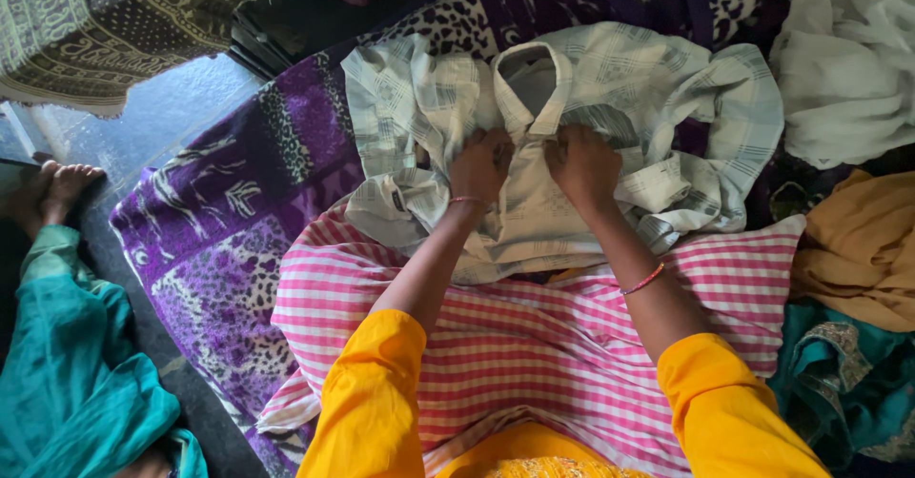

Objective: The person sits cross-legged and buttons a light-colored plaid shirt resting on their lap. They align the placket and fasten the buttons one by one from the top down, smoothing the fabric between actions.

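Both forearms extend forward from yellow sleeves (372, 392), converging toward the middle of the view. The left hand (481, 165) is curled downward, fingers bunched and pinching the front of the shirt (610, 87) just below its collar (534, 82). The right hand (583, 165) sits just beside it in a mirrored pose, knuckles up, fingers closed on the same fabric at the placket. A thin bracelet circles each wrist, the right one (643, 280) beaded in red.

The shirt is pale, thin woven cloth with a faint green-grey check, crumpled, its sleeves spread to either side and its stiff collar standing open at the top. It lies partly on a pink-and-white checked cloth (534, 345), flat and smoother, which covers the person's lap, and partly on a plush purple blanket (229, 240) printed with animal-skin patterns.

To the right lie a rumpled white cloth (843, 59), a mustard one (858, 249) and a teal one with a patterned border (839, 373). At the left edge, another person's bare foot (62, 187) and teal garment (67, 383) rest on the floor.
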